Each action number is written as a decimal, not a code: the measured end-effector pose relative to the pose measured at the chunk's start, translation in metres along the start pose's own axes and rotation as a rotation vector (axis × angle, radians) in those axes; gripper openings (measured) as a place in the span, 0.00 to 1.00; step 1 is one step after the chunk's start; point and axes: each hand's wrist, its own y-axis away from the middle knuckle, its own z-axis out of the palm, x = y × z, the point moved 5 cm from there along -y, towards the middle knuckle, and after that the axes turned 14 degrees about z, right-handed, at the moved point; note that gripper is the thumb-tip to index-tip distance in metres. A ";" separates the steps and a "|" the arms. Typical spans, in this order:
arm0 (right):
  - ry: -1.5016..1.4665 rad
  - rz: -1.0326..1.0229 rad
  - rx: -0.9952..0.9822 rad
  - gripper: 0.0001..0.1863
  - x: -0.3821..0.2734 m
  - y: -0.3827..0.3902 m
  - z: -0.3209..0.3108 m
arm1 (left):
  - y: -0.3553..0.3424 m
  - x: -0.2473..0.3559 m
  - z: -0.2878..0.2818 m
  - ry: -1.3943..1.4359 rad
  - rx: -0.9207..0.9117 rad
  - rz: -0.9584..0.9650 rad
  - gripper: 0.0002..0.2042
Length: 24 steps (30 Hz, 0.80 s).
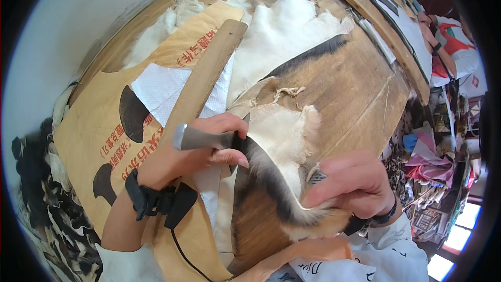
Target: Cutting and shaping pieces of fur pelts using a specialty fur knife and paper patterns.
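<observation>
My left hand (222,136) is closed around a grey metal-handled knife (201,139), its flared butt pointing left. The thin blade stands beside the fingertips, at the edge of a fur pelt (282,130). That pelt has a pale skin side and a dark-and-tan hair side, and its near part curls up. My right hand (355,185) pinches the pelt's near right edge and lifts it. A grey textured band (316,177), like a thimble, sits at a finger of this hand. Fingers partly hide both the blade and the gripped edge.
A wooden strip (209,73) lies slantwise over white paper (159,89) and a brown paper sheet (88,120) with dark crescent shapes. Another white pelt (284,31) lies on the wooden board (349,99). Fur scraps (57,198) are heaped at left. Another person (451,47) is at far right.
</observation>
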 end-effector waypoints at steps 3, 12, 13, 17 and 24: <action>0.050 0.035 -0.011 0.10 -0.005 0.006 -0.016 | -0.010 0.002 -0.004 0.047 -0.012 -0.096 0.21; -0.054 -0.023 -0.152 0.11 -0.004 -0.005 -0.033 | -0.026 -0.006 -0.010 -0.021 -0.044 0.123 0.20; -0.052 -0.022 -0.156 0.11 -0.005 -0.004 -0.036 | -0.029 -0.006 -0.011 -0.021 -0.039 0.122 0.20; -0.089 -0.058 -0.031 0.11 -0.001 0.005 -0.053 | -0.036 -0.011 -0.013 -0.008 0.054 0.085 0.20; -0.126 -0.103 0.249 0.09 -0.001 0.018 -0.084 | -0.041 -0.012 -0.020 -0.082 -0.032 -0.131 0.17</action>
